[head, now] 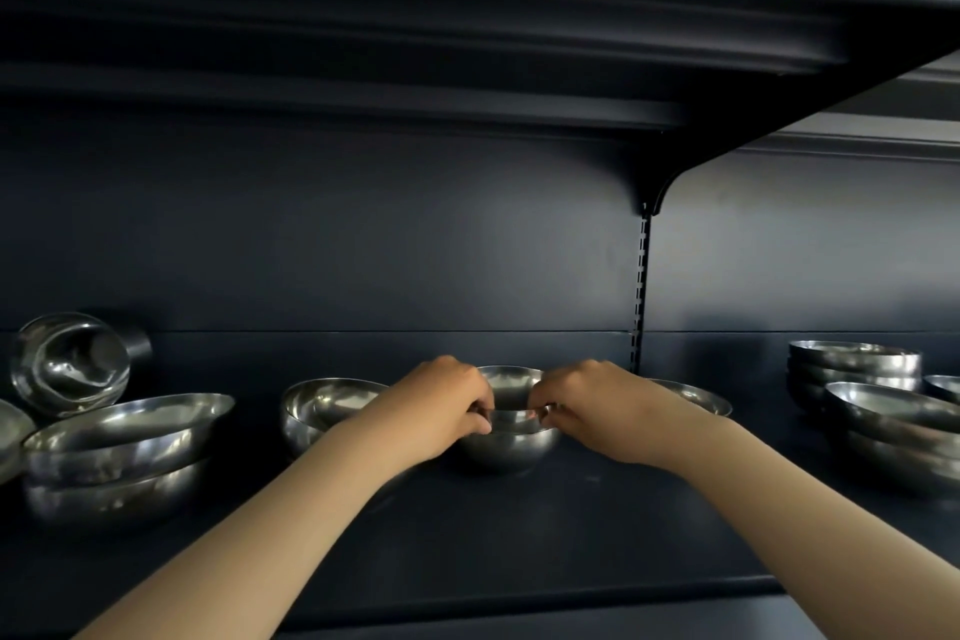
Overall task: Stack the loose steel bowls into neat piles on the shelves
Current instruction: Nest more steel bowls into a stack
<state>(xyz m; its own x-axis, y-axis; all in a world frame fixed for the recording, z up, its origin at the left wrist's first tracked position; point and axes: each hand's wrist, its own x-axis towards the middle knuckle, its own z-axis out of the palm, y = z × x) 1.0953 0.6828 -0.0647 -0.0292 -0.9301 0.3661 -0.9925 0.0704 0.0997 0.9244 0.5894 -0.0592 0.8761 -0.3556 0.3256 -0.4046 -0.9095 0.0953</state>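
- Both hands work on one small steel bowl (506,442) standing upright at the middle of the dark shelf (519,535).
- Left hand (447,405): fingers curled over the bowl's left rim, pinching it.
- Right hand (587,405): fingers curled over the right rim in a matching pinch. Opposed rim grips probably keep the bowl level and centred – the condition for a clean nest.
- A second rim shows inside and just behind the held rim; whether that is a nested bowl or a separate bowl behind cannot be told.
- Loose single bowl (327,408) stands just beside the left hand, upright; another bowl (696,398) lies partly hidden behind the right wrist. Both appear unstacked.
- Left end: a short pile of larger bowls (119,457), the top one tilted, plus a steel vessel on its side (70,364) near the back panel.
- Right bay, past the slotted upright (640,296): two piles (883,411) of nested bowls, well apart from the hands.
- Judgement: stacking is partly done – the centre bowls remain.
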